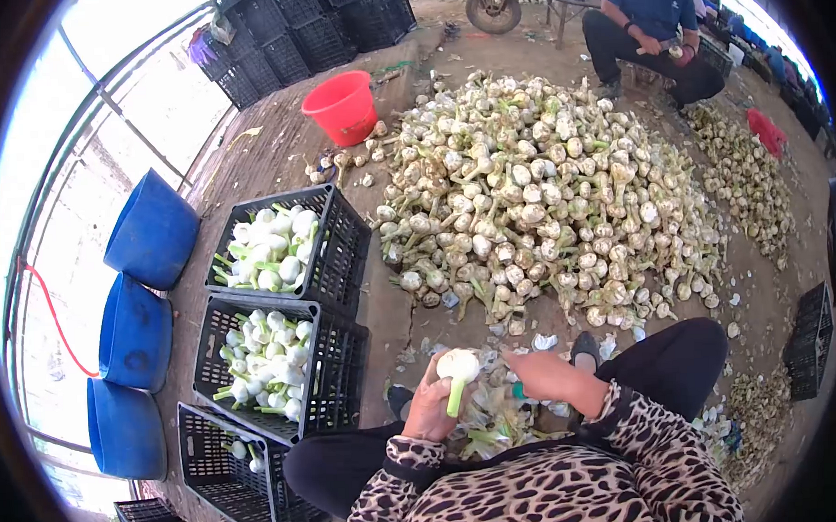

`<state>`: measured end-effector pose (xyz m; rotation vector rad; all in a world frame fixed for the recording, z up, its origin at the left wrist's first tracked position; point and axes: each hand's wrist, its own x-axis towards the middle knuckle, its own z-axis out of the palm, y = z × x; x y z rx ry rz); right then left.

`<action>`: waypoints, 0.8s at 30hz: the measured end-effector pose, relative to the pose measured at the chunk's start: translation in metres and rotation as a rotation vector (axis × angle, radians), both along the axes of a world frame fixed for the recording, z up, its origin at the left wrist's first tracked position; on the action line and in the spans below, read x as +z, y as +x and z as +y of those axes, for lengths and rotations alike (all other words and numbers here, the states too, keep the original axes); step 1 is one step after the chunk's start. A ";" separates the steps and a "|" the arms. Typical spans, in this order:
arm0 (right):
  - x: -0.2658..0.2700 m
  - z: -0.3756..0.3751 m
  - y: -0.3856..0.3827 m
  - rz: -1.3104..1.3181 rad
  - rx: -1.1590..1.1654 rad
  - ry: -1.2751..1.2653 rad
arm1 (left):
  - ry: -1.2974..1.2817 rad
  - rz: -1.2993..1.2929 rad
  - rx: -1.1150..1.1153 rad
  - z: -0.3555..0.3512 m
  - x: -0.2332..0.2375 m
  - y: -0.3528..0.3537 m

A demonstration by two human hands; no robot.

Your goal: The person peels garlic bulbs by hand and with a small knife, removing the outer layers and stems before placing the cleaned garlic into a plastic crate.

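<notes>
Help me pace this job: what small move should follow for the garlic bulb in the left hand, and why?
Probably toss the garlic bulb from the left hand into the middle black crate. It looks white and clean, with a short green stem, like the bulbs already lying there.

bare dirt floor (267, 151) runs across the frame. along the left edge a metal-framed clear wall (108, 97) lets in hard daylight, with three blue tubs (150, 229) lying beside it. black crates (308, 25) stack at upper left, a red bucket (344, 107) just below them, and a wheel (494, 8) at top centre.
</notes>
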<state>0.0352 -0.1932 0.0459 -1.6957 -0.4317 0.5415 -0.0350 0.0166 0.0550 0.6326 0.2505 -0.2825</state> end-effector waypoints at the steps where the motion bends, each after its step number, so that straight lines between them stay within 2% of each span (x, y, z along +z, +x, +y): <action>1: 0.004 0.003 -0.007 -0.156 0.088 -0.192 | 0.014 0.009 0.022 0.001 -0.003 0.001; 2: 0.009 0.006 -0.010 -0.314 0.179 -0.385 | 0.027 0.017 0.048 0.001 -0.006 0.001; 3: 0.017 0.011 -0.010 -0.397 0.082 -0.225 | 0.021 -0.018 0.025 0.001 -0.004 0.002; 6: 0.048 0.026 -0.009 -0.285 -0.073 -0.076 | 0.065 0.019 0.070 -0.002 0.000 0.004; 8: 0.058 0.035 -0.012 -0.345 -0.126 -0.060 | 0.076 0.015 0.061 -0.001 -0.001 0.004; 12: 0.036 0.043 -0.012 -0.579 -0.168 -0.072 | 0.197 0.027 0.032 -0.002 -0.003 0.000; 18: 0.035 0.044 -0.018 -0.855 -0.049 -0.262 | 0.253 0.091 0.045 0.000 0.002 -0.003; 24: 0.031 0.039 -0.012 -0.841 -0.034 -0.343 | 0.287 0.126 -0.103 0.008 0.004 -0.006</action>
